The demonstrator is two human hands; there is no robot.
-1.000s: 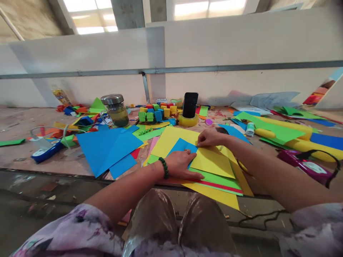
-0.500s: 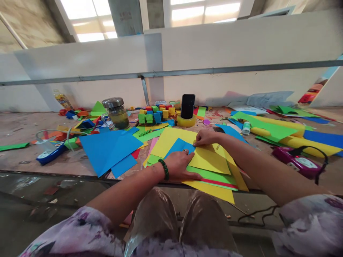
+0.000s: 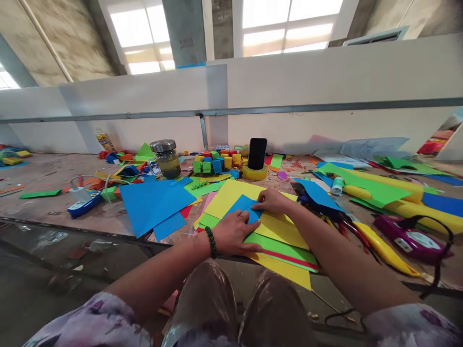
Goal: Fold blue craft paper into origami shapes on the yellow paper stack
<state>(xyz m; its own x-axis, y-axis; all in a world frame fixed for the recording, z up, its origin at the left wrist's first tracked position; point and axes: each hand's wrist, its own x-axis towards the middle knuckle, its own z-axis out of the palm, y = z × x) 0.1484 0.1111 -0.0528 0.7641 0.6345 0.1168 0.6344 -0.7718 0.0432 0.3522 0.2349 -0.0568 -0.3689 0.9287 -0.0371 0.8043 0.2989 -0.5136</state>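
Observation:
A small piece of blue paper (image 3: 239,204) lies on a stack of coloured sheets at the table's front edge. My left hand (image 3: 234,233), with a ring and a green bead bracelet (image 3: 211,242), presses on its near part, fingers stretched and thumb spread. The fingers of my right hand (image 3: 274,201) are bent and pinched at the right edge of the same blue paper. Beneath lie a yellow sheet (image 3: 285,230), a green sheet (image 3: 280,245) and a strip of red. Another yellow sheet (image 3: 289,272) juts over the edge.
Larger blue sheets (image 3: 155,205) lie to the left, near a blue power strip (image 3: 85,206). Behind are a glass jar (image 3: 167,161), several foam-like blocks (image 3: 217,164) and a phone (image 3: 257,153) on yellow tape (image 3: 255,172). Rightward are a yellow-handled tool (image 3: 383,248) and a purple device (image 3: 412,237).
The camera view has tilted up and turned left. My right fingers have shifted slightly left onto the blue paper's edge. My left hand still presses on the paper.

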